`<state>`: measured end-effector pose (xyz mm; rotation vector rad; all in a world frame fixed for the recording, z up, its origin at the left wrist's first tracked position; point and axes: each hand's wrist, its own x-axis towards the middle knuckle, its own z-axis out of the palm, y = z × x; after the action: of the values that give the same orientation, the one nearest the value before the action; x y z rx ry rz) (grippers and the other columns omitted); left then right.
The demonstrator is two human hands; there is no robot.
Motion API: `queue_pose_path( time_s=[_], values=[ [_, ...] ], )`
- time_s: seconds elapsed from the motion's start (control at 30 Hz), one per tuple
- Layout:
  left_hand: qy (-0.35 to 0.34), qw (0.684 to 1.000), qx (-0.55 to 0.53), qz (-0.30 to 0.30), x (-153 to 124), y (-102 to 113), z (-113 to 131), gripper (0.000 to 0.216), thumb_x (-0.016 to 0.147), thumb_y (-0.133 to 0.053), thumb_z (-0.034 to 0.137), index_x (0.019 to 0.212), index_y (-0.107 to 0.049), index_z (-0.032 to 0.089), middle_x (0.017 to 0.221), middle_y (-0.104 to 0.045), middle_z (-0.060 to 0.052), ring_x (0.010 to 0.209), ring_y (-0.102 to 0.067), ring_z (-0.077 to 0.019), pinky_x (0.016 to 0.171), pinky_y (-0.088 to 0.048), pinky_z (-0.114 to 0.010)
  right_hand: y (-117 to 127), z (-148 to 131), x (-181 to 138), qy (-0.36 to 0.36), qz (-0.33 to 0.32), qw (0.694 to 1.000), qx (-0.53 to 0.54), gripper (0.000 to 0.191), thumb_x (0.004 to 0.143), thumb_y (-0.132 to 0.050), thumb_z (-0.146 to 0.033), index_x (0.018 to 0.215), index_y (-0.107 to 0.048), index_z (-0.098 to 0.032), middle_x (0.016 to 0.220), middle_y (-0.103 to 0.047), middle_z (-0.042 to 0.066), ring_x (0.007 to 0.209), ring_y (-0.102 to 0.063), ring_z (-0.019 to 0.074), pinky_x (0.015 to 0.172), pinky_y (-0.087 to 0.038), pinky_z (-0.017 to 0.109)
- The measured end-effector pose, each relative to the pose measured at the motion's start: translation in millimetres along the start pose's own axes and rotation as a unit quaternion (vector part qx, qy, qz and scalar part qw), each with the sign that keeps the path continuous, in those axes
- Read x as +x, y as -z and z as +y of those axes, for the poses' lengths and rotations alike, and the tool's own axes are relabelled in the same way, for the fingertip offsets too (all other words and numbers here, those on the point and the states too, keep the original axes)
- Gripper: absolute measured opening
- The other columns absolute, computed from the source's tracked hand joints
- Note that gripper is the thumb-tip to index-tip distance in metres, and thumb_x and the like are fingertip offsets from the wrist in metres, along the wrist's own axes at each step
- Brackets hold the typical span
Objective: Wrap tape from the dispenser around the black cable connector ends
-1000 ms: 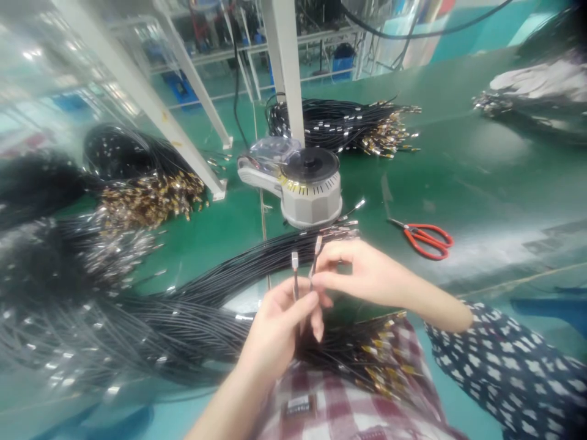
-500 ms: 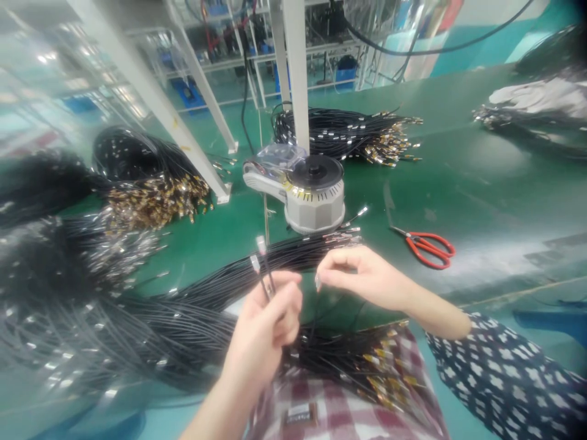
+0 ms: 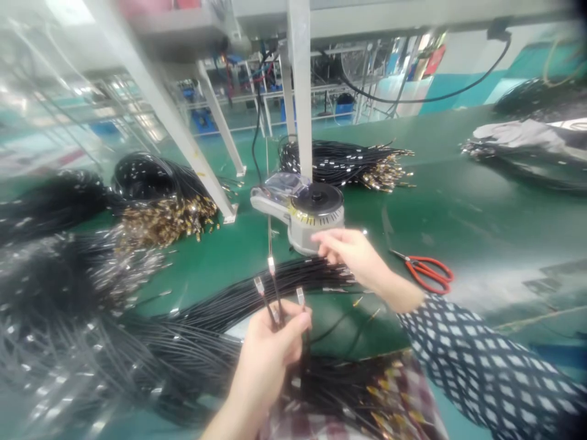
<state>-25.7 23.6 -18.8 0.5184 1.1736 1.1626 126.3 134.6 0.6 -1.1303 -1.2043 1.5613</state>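
Note:
My left hand [image 3: 275, 348] is closed around black cables [image 3: 276, 287] whose silver connector ends stick up above the fingers. One connector [image 3: 300, 297] rises by the thumb, and the other two stand farther left. My right hand [image 3: 351, 256] is in front of a round grey tape dispenser [image 3: 302, 238] with a black disc on top. Its fingers reach toward the side of the machine, apart from each other, and no object shows in them. Below my hands, a bundle of black cables with yellowish ends [image 3: 385, 391] lies across a checked cloth over my lap.
Red-handled scissors [image 3: 431, 273] lie on the green table [image 3: 440, 201] at the right. Cable bundles [image 3: 160, 220] spread over the left side, and another cable bundle [image 3: 348, 162] sits behind the dispenser. White metal posts [image 3: 300, 91] rise from the table. Grey cloth [image 3: 518, 137] lies far right.
My right hand has let go of a connector end and moved up to the dispenser. That connector now stands beside my left thumb. The view has tilted upward.

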Motion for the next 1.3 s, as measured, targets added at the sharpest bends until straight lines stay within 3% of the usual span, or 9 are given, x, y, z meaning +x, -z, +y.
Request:
queue_pose_path(
  time_s=[0.13,0.33,0.57,0.83,0.97,1.07,1.17,1.23,1.3],
  values=[
    [0.024,1.0,-0.015,0.0,-2.6,-0.3,1.8,0.04,0.05,-0.09,0.031,0.065,-0.058,0.012,0.064,-0.064,-0.001,0.034,-0.026,0.0043,0.038,-0.012,-0.017,-6.7,-7.4,29.5,-0.033,0.01,0.998,0.047,0.018,0.092,-0.055,-0.023,0.088,-0.068,-0.01,0.057,-0.064,0.0,0.04,-0.047,0.0037,0.04,-0.032,0.014],
    [0.043,0.998,-0.032,-0.013,-2.1,2.2,1.1,0.04,0.05,-0.089,0.03,0.067,-0.058,0.012,0.066,-0.064,-0.001,0.033,-0.025,0.0048,0.039,-0.011,-0.017,-19.7,-14.2,45.3,-0.087,-0.006,0.989,0.118,0.026,0.096,-0.05,-0.027,0.088,-0.066,-0.008,0.056,-0.065,0.003,0.04,-0.048,0.0036,0.037,-0.032,0.012],
    [0.048,0.998,-0.042,-0.03,-0.2,4.4,-1.6,0.036,0.056,-0.087,0.028,0.069,-0.057,0.013,0.069,-0.064,-0.001,0.035,-0.025,0.0045,0.039,-0.011,-0.018,-25.3,-22.1,45.5,-0.133,-0.023,0.976,0.172,0.022,0.096,-0.052,-0.024,0.088,-0.065,-0.008,0.058,-0.062,0.001,0.044,-0.051,0.0038,0.037,-0.033,0.012],
    [0.037,0.998,-0.042,-0.041,-0.9,8.5,-7.4,0.036,0.057,-0.086,0.029,0.07,-0.057,0.014,0.066,-0.062,0.0,0.035,-0.023,0.004,0.039,-0.011,-0.018,-26.1,-24.2,51.2,-0.18,-0.066,0.943,0.272,0.023,0.1,-0.041,-0.018,0.087,-0.06,-0.012,0.058,-0.055,-0.005,0.043,-0.051,0.0019,0.04,-0.036,0.01],
    [0.032,0.998,-0.04,-0.047,-1.4,10.4,-8.3,0.033,0.061,-0.085,0.029,0.072,-0.058,0.014,0.065,-0.061,0.001,0.036,-0.024,0.0035,0.039,-0.012,-0.018,-27.1,-36.8,46.8,-0.2,-0.089,0.924,0.315,0.032,0.102,-0.031,-0.015,0.085,-0.058,-0.015,0.057,-0.053,-0.007,0.042,-0.051,0.0012,0.04,-0.035,0.01],
    [0.037,0.997,-0.045,-0.048,-2.3,9.1,-5.8,0.034,0.061,-0.085,0.029,0.072,-0.058,0.013,0.067,-0.062,0.001,0.036,-0.023,0.004,0.039,-0.012,-0.017,-28.2,-53.8,36.3,-0.193,-0.107,0.916,0.335,0.03,0.102,-0.034,-0.02,0.088,-0.06,-0.015,0.057,-0.054,-0.007,0.044,-0.053,0.0007,0.041,-0.036,0.009],
    [0.033,0.997,-0.051,-0.044,-2.7,6.7,-2.5,0.036,0.059,-0.086,0.029,0.072,-0.057,0.013,0.066,-0.062,0.0,0.036,-0.023,0.004,0.039,-0.011,-0.017,-24.4,-66.5,23.6,-0.125,-0.136,0.938,0.293,0.028,0.101,-0.041,-0.026,0.093,-0.066,-0.016,0.059,-0.058,-0.005,0.047,-0.054,0.0011,0.045,-0.038,0.009],
    [0.027,0.998,-0.054,-0.037,-2.7,5.5,-0.1,0.035,0.06,-0.085,0.028,0.073,-0.055,0.014,0.066,-0.062,0.0,0.037,-0.023,0.0035,0.039,-0.011,-0.017,-17.7,-65.3,13.6,-0.076,-0.169,0.967,0.174,0.029,0.099,-0.044,-0.027,0.092,-0.068,-0.014,0.059,-0.063,-0.003,0.049,-0.056,0.0032,0.046,-0.039,0.012],
    [0.018,0.998,-0.055,-0.036,-3.0,4.5,2.4,0.032,0.066,-0.081,0.028,0.075,-0.054,0.015,0.066,-0.063,0.0,0.037,-0.024,0.0025,0.039,-0.012,-0.017,-8.8,-55.5,1.5,-0.07,-0.205,0.976,0.023,0.033,0.098,-0.046,-0.035,0.093,-0.07,-0.012,0.064,-0.07,0.002,0.052,-0.061,0.0067,0.047,-0.039,0.016]
  ],
)
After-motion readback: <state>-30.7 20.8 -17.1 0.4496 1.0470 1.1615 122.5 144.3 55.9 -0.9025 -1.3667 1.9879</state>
